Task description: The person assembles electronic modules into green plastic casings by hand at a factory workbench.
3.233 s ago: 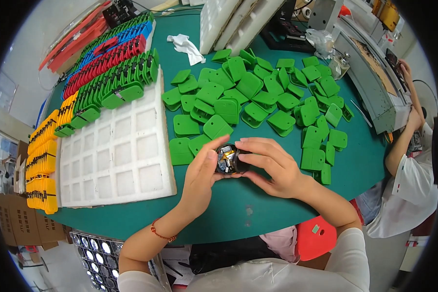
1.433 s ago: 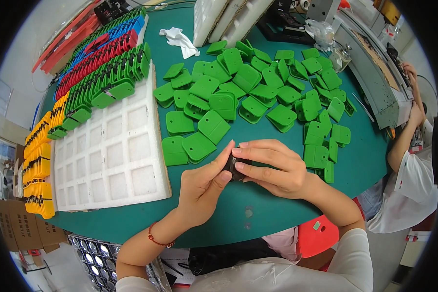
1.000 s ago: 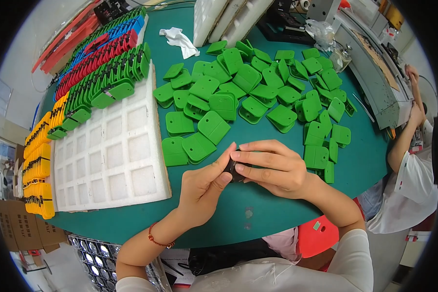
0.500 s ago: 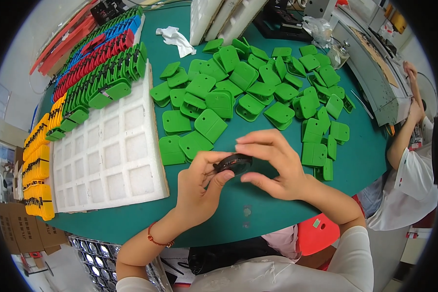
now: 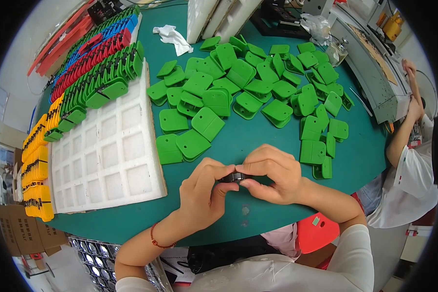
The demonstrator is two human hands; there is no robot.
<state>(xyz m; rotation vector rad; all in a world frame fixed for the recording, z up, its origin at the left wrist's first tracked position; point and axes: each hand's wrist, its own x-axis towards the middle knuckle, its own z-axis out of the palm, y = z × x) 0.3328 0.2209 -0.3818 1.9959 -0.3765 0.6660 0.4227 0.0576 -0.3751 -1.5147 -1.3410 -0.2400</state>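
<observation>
Low over the front of the green table, both hands meet at a small round black part (image 5: 233,177), seen nearly edge-on. My left hand (image 5: 201,192) pinches its left end between thumb and fingers. From the other side, the thumb and fingertips of my right hand (image 5: 276,176) grip its right end. The fingertips cover much of the part, so its detail cannot be made out. Beyond the hands lie many folded green plastic pieces (image 5: 208,124), each with a small hole, in a loose spread.
To the left is a white foam tray (image 5: 154,146) with square pockets. Rows of yellow pieces (image 5: 36,170), red pieces (image 5: 90,61) and other colours line its far side. A white cloth (image 5: 173,40) lies farther back. Another person's arm (image 5: 401,134) rests by the grey machine (image 5: 374,73) at right.
My right hand has closed onto the black part, where its fingers were spread before. The part has tipped from showing its round face to nearly edge-on and sits slightly lower.
</observation>
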